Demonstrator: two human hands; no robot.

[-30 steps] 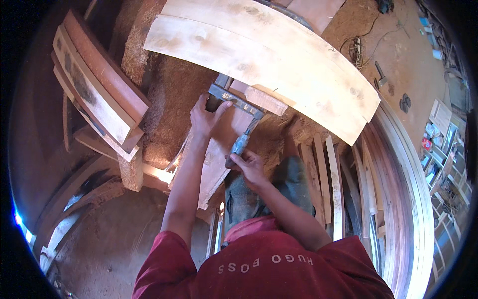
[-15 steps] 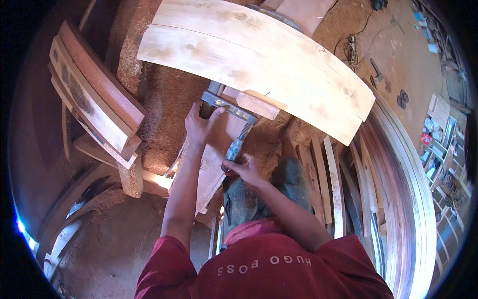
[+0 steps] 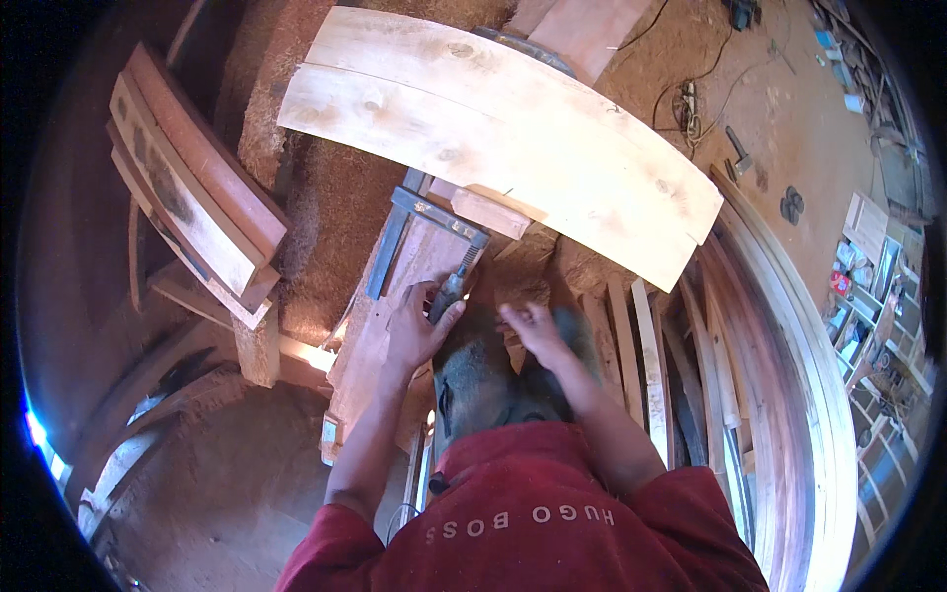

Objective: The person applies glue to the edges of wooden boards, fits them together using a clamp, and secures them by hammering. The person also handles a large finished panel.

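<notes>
**Bar clamp (image 3: 439, 216), hold changed over**

Left hand (image 3: 416, 324): moved from the clamp's frame; fingers now wrapped around its handle (image 3: 447, 298). Right hand (image 3: 536, 329): off the handle, half-open, seemingly empty, just beside it. We judge the hold has passed across. Clamp frame and curved wooden panel (image 3: 513, 148): beyond both hands. Behind them, we note pale lettering on the red shirt (image 3: 592, 553).

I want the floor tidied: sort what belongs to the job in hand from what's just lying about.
Seemingly in the job:
clamp, handle in the left grip
pale curved board
small wooden block beside the clamp

Apparently lying about:
hammer-like tool
tangled cable
upright wood strips
curved pieces at left
</notes>
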